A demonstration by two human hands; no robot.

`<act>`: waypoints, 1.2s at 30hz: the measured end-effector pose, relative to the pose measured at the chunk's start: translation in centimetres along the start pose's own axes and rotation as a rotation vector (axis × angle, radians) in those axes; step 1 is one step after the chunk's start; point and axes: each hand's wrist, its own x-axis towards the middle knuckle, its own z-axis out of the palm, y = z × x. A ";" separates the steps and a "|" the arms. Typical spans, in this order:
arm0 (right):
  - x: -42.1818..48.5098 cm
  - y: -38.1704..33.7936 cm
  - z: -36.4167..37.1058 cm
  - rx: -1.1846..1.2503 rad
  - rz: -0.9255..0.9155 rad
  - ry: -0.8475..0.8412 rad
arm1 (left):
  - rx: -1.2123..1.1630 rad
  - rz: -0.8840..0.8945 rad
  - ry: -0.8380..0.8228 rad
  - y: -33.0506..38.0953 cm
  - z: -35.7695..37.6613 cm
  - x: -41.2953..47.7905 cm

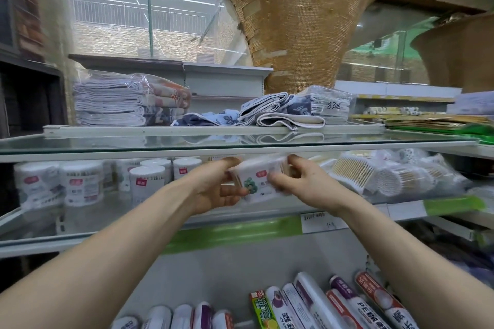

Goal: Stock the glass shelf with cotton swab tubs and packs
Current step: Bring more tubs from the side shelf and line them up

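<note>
Both hands grasp one white swab pack [256, 181]. The left hand [213, 189] cups its left end, thumb on top and fingers curled underneath. The right hand [304, 184] pinches its right end from the near side. The pack is blurred, so its exact form is hard to read, but its long axis seems to run left to right, with the right end tipped slightly up. It hangs just under the upper glass pane [107, 145] and above the front part of the glass shelf [40, 224], not yet set down as far as I can tell. The open stretch of shelf lies straight beyond the grip, on the far side. Upright tubs [147, 184] bound it on the left and bagged swabs [379, 179] lie heaped on the right. Neither hand is clearly nearer that gap. I judge the coming move to be a push away from the body, keeping the pack level and crosswise so that it clears the pane above and the tubs just left of the left hand.
</note>
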 end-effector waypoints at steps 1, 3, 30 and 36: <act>0.0 0.1 -0.1 0.037 0.020 -0.010 | 0.022 0.001 -0.031 0.0 -0.1 -0.1; -0.1 0.2 0.1 0.095 0.055 -0.033 | 0.106 0.024 -0.070 -0.1 -0.2 -0.2; 4.9 2.5 0.3 -0.216 0.273 -0.157 | 0.905 0.087 0.265 -1.6 2.7 6.8; 8.8 5.8 -1.6 -0.367 0.178 -0.212 | 0.964 0.153 0.323 -1.7 5.3 10.1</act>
